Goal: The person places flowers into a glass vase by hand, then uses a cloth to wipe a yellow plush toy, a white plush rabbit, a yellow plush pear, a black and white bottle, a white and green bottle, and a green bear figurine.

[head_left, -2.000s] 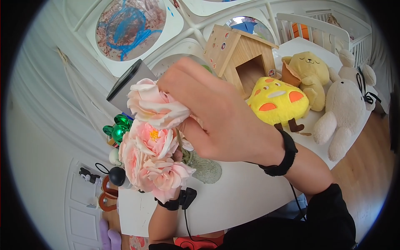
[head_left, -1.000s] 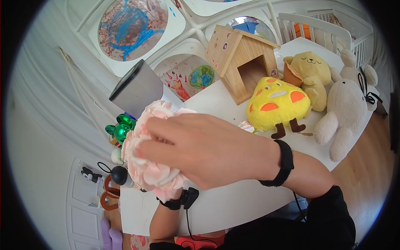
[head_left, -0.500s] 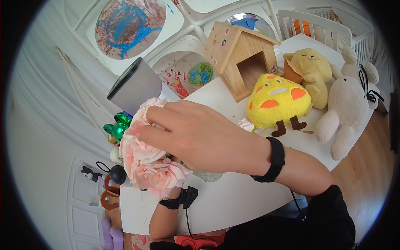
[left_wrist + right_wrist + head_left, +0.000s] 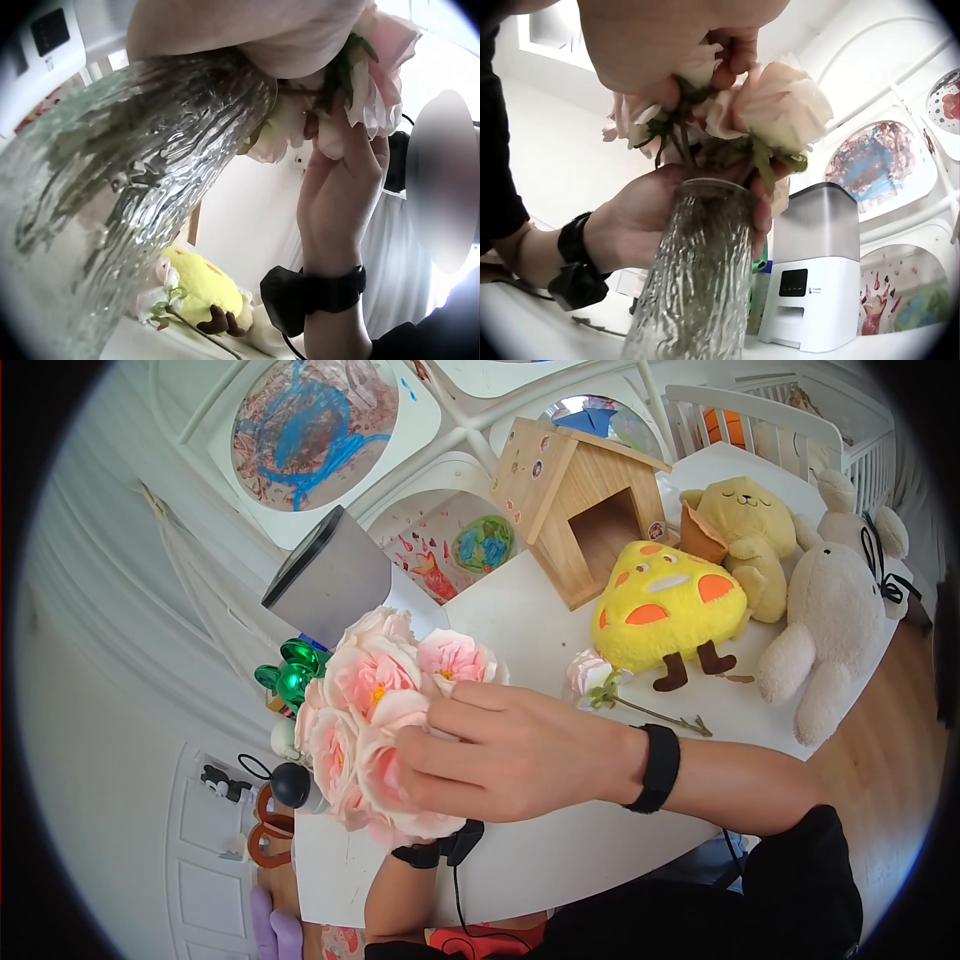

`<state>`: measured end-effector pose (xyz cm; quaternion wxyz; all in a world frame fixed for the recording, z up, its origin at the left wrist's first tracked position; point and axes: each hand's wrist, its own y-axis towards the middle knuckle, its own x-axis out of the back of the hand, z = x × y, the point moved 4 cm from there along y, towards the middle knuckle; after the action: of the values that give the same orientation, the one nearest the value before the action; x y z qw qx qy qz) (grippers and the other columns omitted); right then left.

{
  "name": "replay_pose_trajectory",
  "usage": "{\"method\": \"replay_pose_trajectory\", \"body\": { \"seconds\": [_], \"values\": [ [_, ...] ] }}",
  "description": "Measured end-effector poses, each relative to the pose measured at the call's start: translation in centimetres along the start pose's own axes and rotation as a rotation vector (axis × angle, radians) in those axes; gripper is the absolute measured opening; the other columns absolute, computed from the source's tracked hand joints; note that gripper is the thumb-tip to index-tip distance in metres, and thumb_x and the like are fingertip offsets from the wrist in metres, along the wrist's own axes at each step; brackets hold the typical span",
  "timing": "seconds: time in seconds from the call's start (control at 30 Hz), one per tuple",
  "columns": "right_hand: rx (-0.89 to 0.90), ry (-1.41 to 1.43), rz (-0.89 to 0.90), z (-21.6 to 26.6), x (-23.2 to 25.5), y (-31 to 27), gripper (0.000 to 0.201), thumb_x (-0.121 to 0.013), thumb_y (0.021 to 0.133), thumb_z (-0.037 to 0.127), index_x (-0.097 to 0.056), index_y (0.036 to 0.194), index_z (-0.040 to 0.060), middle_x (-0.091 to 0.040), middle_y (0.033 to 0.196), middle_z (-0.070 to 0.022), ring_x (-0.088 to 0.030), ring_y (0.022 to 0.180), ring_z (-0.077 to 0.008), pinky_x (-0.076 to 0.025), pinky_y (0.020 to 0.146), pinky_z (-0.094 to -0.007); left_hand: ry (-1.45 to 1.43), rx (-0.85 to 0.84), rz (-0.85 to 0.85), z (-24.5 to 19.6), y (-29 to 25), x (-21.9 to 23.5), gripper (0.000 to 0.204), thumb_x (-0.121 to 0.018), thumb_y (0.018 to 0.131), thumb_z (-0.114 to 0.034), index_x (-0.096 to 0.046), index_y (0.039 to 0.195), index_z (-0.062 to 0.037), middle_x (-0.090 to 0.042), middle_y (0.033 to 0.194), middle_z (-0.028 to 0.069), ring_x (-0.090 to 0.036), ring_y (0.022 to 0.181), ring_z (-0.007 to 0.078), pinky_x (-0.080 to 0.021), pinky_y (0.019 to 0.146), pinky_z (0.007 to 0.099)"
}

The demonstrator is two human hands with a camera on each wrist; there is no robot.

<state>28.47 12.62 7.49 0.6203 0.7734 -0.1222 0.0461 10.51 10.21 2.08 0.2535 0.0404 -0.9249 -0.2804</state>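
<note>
Several pale pink roses [image 4: 385, 690] stand bunched in a ribbed clear glass vase [image 4: 697, 285]. My left hand [image 4: 641, 217] curls round the vase's neck, just below the blooms; the flowers mostly hide it in the head view. Over the near side of the bunch, my right hand [image 4: 520, 750] has bent fingers among the petals, and in the right wrist view its thumb and fingers pinch a bloom [image 4: 701, 66]. A single rose [image 4: 590, 678] lies on the table with its leafy stem pointing right, beside the yellow plush.
The white table [image 4: 560, 850] also holds a wooden house [image 4: 560, 500], a yellow plush [image 4: 665, 610], a cream plush [image 4: 750, 540] and a pale plush [image 4: 825, 610]. A grey and white appliance [image 4: 330, 575], a green shiny ornament [image 4: 295, 675] and a black-topped bottle [image 4: 290, 785] stand at the left.
My right hand has come down from above the bunch onto its near side, then slightly lower and rightward. More blooms and the loose rose's stem have come into sight.
</note>
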Motion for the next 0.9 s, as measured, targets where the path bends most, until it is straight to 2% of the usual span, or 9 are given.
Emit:
{"method": "replay_pose_trajectory", "body": {
  "seconds": [0.03,0.1,0.23,0.3,0.5,0.73,0.8,0.87,0.9],
  "values": [
    [0.006,0.007,0.005,0.2,0.0,-0.5,0.021,-0.066,0.078,0.011,-0.059,0.097,0.0059,-0.058,0.1,-0.0056,-0.058,0.083,-0.0188,-0.048,0.073,-0.0315,0.015,-0.003,-0.002,-0.1,0.9,-0.1,0.052,-0.078,0.084,-0.027,-0.061,0.131,-0.0118,-0.067,0.124,0.0089,-0.065,0.115,0.0253,-0.055,0.093,0.0358],
    [-0.167,-0.048,0.117,0.0,-0.3,-0.9,0.023,-0.065,0.078,0.012,-0.061,0.099,0.0047,-0.059,0.104,-0.0066,-0.059,0.083,-0.0194,-0.048,0.072,-0.0309,0.046,-0.006,-0.002,-0.1,0.9,-0.4,0.052,-0.078,0.084,-0.027,-0.061,0.131,-0.0118,-0.067,0.124,0.0089,-0.065,0.115,0.0253,-0.055,0.093,0.0358],
    [-0.156,-0.094,0.149,1.3,-0.4,-0.6,0.025,-0.065,0.079,0.011,-0.062,0.103,0.0036,-0.059,0.103,-0.0071,-0.059,0.084,-0.0197,-0.049,0.073,-0.0308,0.111,-0.037,0.0,-0.3,0.7,-0.2,0.051,-0.078,0.084,-0.027,-0.061,0.131,-0.0117,-0.067,0.124,0.0089,-0.065,0.115,0.0253,-0.055,0.093,0.0358],
    [-0.109,-0.19,0.291,1.8,-1.2,-1.4,0.028,-0.064,0.079,0.011,-0.063,0.106,0.0027,-0.06,0.105,-0.0089,-0.06,0.085,-0.0207,-0.05,0.074,-0.0315,0.145,-0.047,0.001,-0.4,0.4,-0.1,0.051,-0.078,0.084,-0.027,-0.061,0.131,-0.0117,-0.067,0.124,0.0089,-0.065,0.115,0.0254,-0.055,0.093,0.0358],
    [-0.232,-0.068,0.217,1.2,0.0,-1.6,0.033,-0.065,0.079,0.01,-0.062,0.11,-0.0002,-0.06,0.117,-0.0146,-0.06,0.092,-0.0236,-0.05,0.081,-0.0325,0.233,-0.106,-0.003,-0.9,1.1,-1.0,0.051,-0.078,0.084,-0.026,-0.062,0.13,-0.0117,-0.067,0.124,0.0089,-0.065,0.115,0.0254,-0.055,0.093,0.0357],
    [-0.271,-0.034,0.352,1.5,1.4,-2.1,0.044,-0.065,0.074,0.002,-0.059,0.118,0.0007,-0.058,0.122,-0.0172,-0.061,0.096,-0.0283,-0.051,0.081,-0.0373,0.329,-0.152,-0.016,-0.8,-0.9,0.8,0.051,-0.078,0.084,-0.025,-0.062,0.13,-0.0116,-0.067,0.124,0.0089,-0.065,0.114,0.0255,-0.055,0.093,0.0357],
    [-0.451,0.052,0.194,1.1,3.8,-2.2,0.053,-0.065,0.068,-0.003,-0.058,0.12,0.0016,-0.057,0.124,-0.0192,-0.061,0.098,-0.0311,-0.051,0.083,-0.0398,0.356,-0.166,-0.026,-1.1,0.0,0.3,0.051,-0.078,0.084,-0.025,-0.062,0.13,-0.0116,-0.067,0.124,0.0089,-0.065,0.114,0.0255,-0.055,0.093,0.0356],
    [-0.474,0.062,0.114,0.6,4.8,-2.3,0.05,-0.064,0.072,-0.002,-0.056,0.121,0.0001,-0.055,0.123,-0.0206,-0.06,0.097,-0.0323,-0.051,0.083,-0.0406,0.382,-0.175,-0.032,-1.3,0.4,0.1,0.05,-0.078,0.084,-0.025,-0.062,0.13,-0.0116,-0.067,0.124,0.0089,-0.066,0.114,0.0255,-0.055,0.093,0.0356],
    [-0.613,0.123,0.058,0.0,5.1,-2.5,0.046,-0.064,0.077,0.0,-0.055,0.122,-0.0007,-0.054,0.124,-0.0206,-0.059,0.097,-0.0331,-0.051,0.084,-0.0407,0.397,-0.179,-0.031,-1.3,0.4,0.6,0.05,-0.078,0.084,-0.025,-0.062,0.13,-0.0116,-0.067,0.124,0.0089,-0.066,0.114,0.0255,-0.055,0.093,0.0356]
  ]
}}
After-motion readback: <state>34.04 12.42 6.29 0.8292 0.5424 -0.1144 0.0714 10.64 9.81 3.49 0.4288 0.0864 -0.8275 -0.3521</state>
